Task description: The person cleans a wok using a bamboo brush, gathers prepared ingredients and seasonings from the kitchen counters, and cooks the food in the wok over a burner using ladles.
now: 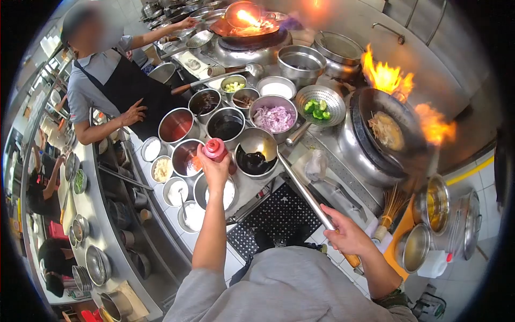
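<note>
My left hand [214,170] is wrapped round a red-topped bottle [215,148], held upright among the steel bowls of sauces. Fingers closed on its handle, my right hand [346,231] grips a long metal ladle [306,189]. The ladle's head is over a bowl of dark sauce [256,165]. Beside the bottle stand a bowl with red and white contents [186,159] and a bowl of white powder [229,194]. Sliced red onions [274,119] fill a bowl behind. At the right, a wok [394,129] with pale food in it sits on a burner.
Flames [389,75] rise behind the wok. A perforated strainer [321,105] holds green vegetables. A co-worker [107,80] stands at the upper left, one arm towards another flaming wok [249,27]. A bamboo brush [390,213] and steel pots [416,248] are at the right.
</note>
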`<state>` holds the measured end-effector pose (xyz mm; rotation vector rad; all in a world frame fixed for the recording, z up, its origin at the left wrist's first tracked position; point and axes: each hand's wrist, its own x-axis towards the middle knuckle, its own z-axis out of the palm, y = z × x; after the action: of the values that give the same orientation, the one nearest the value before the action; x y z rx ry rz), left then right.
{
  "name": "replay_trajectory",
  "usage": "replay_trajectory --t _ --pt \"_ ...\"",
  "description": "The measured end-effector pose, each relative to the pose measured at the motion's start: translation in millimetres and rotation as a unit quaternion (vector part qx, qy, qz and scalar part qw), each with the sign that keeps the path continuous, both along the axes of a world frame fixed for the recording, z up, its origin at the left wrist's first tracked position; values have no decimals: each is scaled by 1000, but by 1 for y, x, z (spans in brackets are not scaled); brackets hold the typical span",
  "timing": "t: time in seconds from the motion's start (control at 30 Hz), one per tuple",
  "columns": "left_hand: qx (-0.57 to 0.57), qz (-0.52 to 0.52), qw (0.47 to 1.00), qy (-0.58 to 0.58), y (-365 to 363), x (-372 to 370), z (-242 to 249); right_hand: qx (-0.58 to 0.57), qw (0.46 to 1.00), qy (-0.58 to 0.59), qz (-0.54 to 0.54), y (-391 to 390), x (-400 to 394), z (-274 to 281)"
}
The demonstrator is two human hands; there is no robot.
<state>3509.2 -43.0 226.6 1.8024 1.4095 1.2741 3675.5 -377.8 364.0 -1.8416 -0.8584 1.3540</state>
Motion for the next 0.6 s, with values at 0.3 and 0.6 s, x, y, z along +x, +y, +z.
replay_trajectory --t 0.3,0.6 --pt "27 -21 999 -24 -45 -33 55 10 992 118 -39 -3 20 14" --pt "4 7 1000 -7 -81 -36 67 25 980 192 -38 -7 50 10"
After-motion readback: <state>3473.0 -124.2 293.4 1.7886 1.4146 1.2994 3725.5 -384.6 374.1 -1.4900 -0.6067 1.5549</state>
